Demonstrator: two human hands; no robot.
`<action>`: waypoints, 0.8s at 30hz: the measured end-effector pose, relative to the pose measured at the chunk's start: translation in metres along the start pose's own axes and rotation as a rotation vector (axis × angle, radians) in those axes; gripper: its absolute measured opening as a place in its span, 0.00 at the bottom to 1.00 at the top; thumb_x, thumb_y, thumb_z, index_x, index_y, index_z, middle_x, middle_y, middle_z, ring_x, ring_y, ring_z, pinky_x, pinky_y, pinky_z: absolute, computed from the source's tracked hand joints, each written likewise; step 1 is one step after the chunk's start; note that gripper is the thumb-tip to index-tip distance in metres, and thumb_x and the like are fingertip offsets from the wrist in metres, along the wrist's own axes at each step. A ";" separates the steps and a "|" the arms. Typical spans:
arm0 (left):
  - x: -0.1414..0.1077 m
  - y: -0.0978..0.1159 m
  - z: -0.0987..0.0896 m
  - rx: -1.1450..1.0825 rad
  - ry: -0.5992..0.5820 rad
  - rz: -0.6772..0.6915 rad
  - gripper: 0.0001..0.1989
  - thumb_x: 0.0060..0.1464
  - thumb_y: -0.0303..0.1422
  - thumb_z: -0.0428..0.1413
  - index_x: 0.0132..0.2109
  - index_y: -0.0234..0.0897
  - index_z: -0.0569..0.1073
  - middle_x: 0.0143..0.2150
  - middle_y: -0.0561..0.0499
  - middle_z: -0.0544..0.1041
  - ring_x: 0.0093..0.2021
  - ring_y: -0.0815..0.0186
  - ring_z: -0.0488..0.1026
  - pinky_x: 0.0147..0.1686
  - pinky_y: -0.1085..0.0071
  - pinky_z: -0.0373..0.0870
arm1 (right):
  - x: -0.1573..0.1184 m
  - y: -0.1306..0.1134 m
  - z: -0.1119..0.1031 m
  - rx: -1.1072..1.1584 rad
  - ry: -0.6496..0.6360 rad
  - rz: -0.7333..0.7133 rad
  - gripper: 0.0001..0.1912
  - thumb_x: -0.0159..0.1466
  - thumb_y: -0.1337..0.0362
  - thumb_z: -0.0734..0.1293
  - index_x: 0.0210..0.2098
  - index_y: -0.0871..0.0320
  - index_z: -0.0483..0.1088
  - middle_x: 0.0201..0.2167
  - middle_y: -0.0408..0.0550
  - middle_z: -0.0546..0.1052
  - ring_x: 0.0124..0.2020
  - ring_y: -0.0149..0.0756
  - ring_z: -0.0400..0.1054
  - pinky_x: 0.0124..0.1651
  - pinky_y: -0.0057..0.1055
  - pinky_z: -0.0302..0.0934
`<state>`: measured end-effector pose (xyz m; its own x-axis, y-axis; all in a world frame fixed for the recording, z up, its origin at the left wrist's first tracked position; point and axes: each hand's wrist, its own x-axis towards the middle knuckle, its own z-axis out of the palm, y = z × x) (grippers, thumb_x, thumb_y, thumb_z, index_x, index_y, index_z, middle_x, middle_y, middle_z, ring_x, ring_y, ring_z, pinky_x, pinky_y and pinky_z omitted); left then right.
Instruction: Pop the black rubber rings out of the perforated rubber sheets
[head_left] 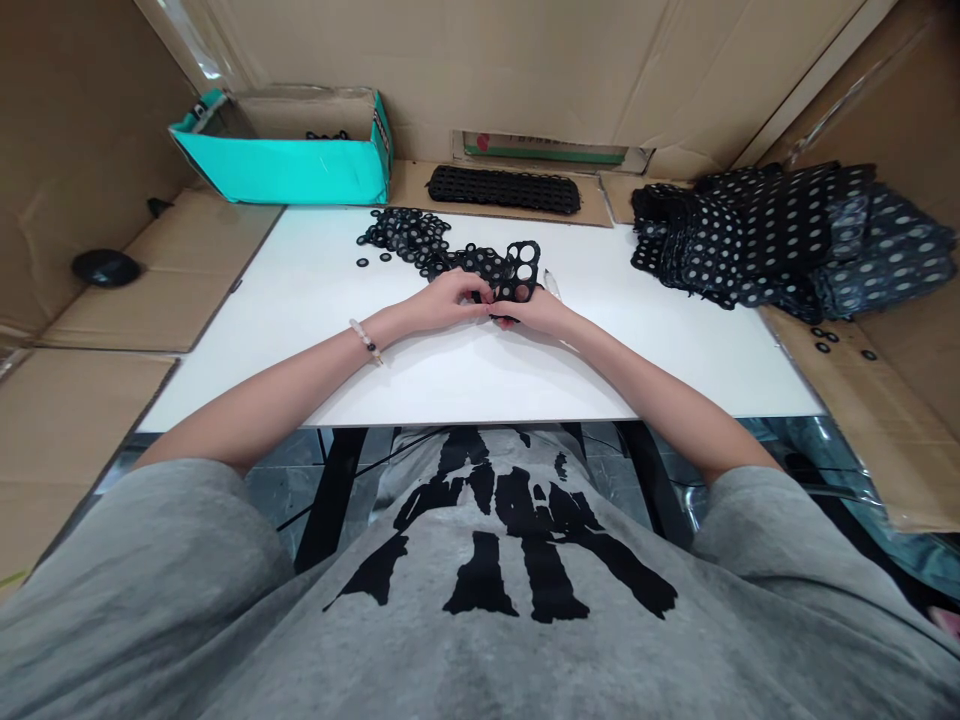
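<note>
Perforated black sheet, the piece in hand: I log it above the middle of a white table top, gripped at its lower edge by both hands, with light showing through several of its round holes. Left hand: narrow, fingers curled in a pinch on the sheet, a beaded bracelet on the wrist. Right hand: narrow as well, holding the sheet from below and touching the left hand. Nearest my view, a grey T-shirt with a black print, and black table legs beneath the table edge. On the table, a small clear item lies just beside the right hand, and a loose heap of black punched rings touches the sheet's far side. Farther on: a black perforated mat on cardboard, a turquoise open box with black pieces inside, a stack of perforated sheets to the right, a few loose rings beside that stack, and a round black object on the cardboard at left.
</note>
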<state>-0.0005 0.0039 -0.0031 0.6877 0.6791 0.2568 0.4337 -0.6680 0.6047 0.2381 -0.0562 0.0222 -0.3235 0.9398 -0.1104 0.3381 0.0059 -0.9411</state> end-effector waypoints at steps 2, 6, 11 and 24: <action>0.000 0.000 0.000 0.003 -0.001 0.000 0.12 0.70 0.45 0.69 0.44 0.42 0.87 0.46 0.46 0.91 0.45 0.56 0.79 0.60 0.57 0.74 | 0.000 0.001 0.000 0.004 -0.004 -0.002 0.17 0.71 0.66 0.80 0.27 0.53 0.75 0.25 0.42 0.78 0.32 0.37 0.69 0.45 0.37 0.66; 0.001 0.000 0.000 0.016 -0.017 -0.004 0.12 0.71 0.45 0.68 0.44 0.42 0.87 0.47 0.46 0.91 0.46 0.56 0.81 0.61 0.57 0.74 | 0.002 0.002 -0.002 0.001 -0.028 -0.008 0.18 0.71 0.66 0.80 0.26 0.53 0.75 0.26 0.42 0.78 0.33 0.36 0.70 0.45 0.36 0.65; 0.002 -0.005 0.002 0.020 -0.035 0.011 0.14 0.72 0.48 0.67 0.46 0.42 0.86 0.48 0.45 0.90 0.48 0.55 0.80 0.62 0.57 0.73 | 0.004 0.003 -0.003 -0.008 -0.038 -0.012 0.17 0.70 0.68 0.79 0.26 0.53 0.75 0.26 0.44 0.79 0.33 0.37 0.71 0.45 0.36 0.66; 0.003 -0.006 0.003 0.060 -0.071 0.022 0.18 0.72 0.52 0.63 0.48 0.42 0.85 0.52 0.43 0.89 0.53 0.50 0.81 0.65 0.53 0.72 | -0.004 -0.003 -0.005 -0.173 -0.023 -0.008 0.16 0.68 0.57 0.79 0.28 0.53 0.74 0.30 0.46 0.81 0.37 0.41 0.71 0.50 0.39 0.69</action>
<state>0.0006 0.0090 -0.0077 0.7365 0.6417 0.2141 0.4504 -0.7013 0.5526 0.2427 -0.0581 0.0274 -0.3463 0.9314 -0.1119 0.4816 0.0742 -0.8732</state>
